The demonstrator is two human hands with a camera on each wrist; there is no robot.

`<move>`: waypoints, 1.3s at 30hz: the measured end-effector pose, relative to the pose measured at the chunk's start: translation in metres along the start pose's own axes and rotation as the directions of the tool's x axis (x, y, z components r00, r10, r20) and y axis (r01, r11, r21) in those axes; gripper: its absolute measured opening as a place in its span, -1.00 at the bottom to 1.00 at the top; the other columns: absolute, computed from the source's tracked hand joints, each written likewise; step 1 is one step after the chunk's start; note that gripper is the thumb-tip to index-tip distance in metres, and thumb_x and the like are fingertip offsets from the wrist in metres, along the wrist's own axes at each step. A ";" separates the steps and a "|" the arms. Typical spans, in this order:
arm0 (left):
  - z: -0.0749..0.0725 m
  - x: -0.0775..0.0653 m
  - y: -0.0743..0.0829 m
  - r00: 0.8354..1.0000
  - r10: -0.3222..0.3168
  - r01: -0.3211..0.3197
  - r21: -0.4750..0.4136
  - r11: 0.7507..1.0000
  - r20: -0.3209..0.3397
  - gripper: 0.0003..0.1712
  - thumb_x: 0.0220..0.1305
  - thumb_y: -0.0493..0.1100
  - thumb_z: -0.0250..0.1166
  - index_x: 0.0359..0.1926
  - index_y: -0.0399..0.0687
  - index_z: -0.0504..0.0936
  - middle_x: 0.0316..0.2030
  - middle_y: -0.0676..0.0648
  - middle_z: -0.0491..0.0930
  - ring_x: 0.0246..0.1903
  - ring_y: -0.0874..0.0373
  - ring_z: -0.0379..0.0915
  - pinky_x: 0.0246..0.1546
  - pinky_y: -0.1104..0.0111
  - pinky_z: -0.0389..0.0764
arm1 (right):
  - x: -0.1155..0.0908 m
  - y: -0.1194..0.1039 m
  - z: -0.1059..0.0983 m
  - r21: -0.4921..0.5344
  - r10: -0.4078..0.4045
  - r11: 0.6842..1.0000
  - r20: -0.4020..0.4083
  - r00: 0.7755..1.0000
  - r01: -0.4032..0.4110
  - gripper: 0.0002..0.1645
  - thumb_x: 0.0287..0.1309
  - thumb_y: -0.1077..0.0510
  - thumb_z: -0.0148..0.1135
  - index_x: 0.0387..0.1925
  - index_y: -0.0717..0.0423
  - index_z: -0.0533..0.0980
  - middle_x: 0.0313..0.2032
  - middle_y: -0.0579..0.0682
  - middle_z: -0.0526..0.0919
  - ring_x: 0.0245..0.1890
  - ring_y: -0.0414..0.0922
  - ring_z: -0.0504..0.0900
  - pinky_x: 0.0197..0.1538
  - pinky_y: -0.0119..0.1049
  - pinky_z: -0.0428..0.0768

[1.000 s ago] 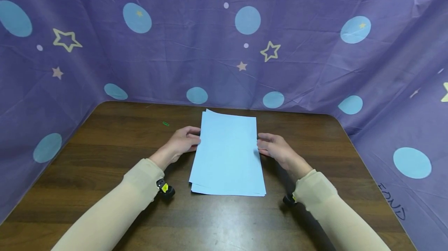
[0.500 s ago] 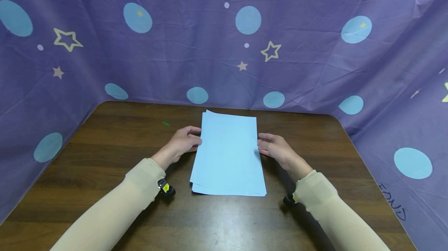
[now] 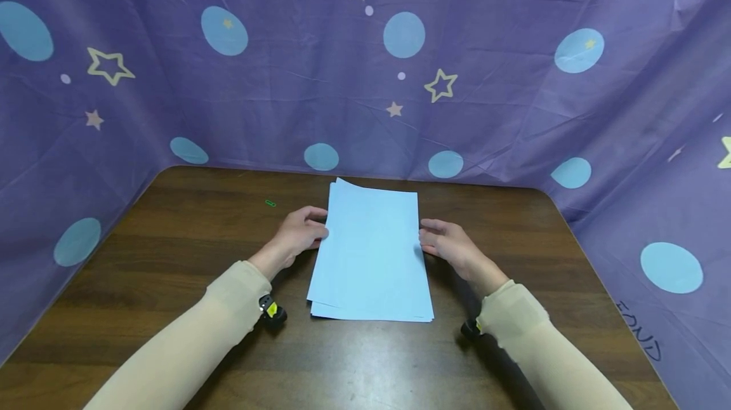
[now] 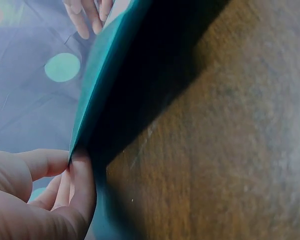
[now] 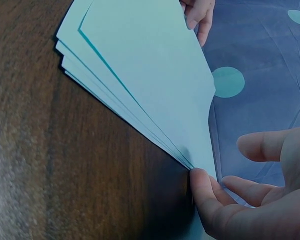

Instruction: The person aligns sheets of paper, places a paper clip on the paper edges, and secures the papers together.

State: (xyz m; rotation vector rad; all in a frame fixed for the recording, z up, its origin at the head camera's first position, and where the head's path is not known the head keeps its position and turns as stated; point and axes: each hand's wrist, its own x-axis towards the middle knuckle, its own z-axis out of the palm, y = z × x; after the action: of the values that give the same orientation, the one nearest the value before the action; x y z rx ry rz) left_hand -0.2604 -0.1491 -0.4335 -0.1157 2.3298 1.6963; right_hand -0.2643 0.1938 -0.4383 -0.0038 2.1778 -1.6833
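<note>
A loose stack of light blue paper (image 3: 371,257) lies upright on the table, its lower left corners fanned out of line. My left hand (image 3: 298,230) pinches the left edge of the paper, thumb on top and fingers beneath; the left wrist view shows the edge (image 4: 102,75) between the fingertips, lifted over a dark shadow. On the opposite side, my right hand (image 3: 450,244) touches the right edge. In the right wrist view its fingertips (image 5: 199,180) meet the edges of several sheets (image 5: 140,65), while the thumb stands away from the paper.
A small green paper clip (image 3: 270,203) lies to the left of the stack on the brown wooden table (image 3: 365,365). A purple curtain (image 3: 274,92) with stars and blue dots hangs around the back and sides of the table.
Both hands stay at the paper's sides almost unmoved. The lower left corner of a top sheet has shifted very slightly outward.
</note>
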 end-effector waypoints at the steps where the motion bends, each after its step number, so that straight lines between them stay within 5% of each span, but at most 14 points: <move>1: 0.000 0.000 0.000 1.000 0.003 -0.003 -0.002 1.000 -0.004 -0.40 0.48 -0.31 0.24 0.50 -0.16 0.42 0.11 -0.28 0.61 0.05 -0.07 0.62 0.18 0.10 0.69 | 0.000 0.000 0.000 -0.001 -0.001 1.000 0.000 1.000 0.001 -0.30 0.56 0.22 0.11 0.58 0.34 0.21 0.48 0.34 0.38 0.44 0.12 0.46 0.42 -0.06 0.52; 20: 0.006 -0.006 0.000 0.987 0.118 -0.107 0.106 0.989 -0.107 -0.47 0.49 -0.28 0.27 0.43 0.04 0.53 0.05 -0.18 0.67 -0.04 -0.02 0.64 0.02 0.13 0.73 | -0.002 -0.001 0.002 -0.034 0.014 0.999 -0.024 1.000 -0.014 -0.32 0.57 0.19 0.13 0.58 0.27 0.24 0.47 0.28 0.42 0.42 0.09 0.48 0.40 -0.08 0.53; 39: 0.006 -0.006 -0.003 0.978 0.168 -0.161 0.062 0.985 -0.126 -0.48 0.49 -0.23 0.30 0.40 0.21 0.56 0.01 -0.09 0.68 -0.03 0.03 0.64 -0.02 0.20 0.66 | -0.002 0.000 0.005 -0.011 -0.003 1.000 -0.044 0.999 0.003 -0.30 0.54 0.22 0.14 0.58 0.30 0.24 0.47 0.32 0.40 0.44 0.11 0.45 0.41 -0.08 0.53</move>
State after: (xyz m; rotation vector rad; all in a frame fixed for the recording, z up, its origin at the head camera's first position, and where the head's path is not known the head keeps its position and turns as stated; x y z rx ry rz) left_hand -0.2528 -0.1450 -0.4362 -0.0256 2.5408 1.7511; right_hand -0.2609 0.1896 -0.4390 0.0273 2.2205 -1.6884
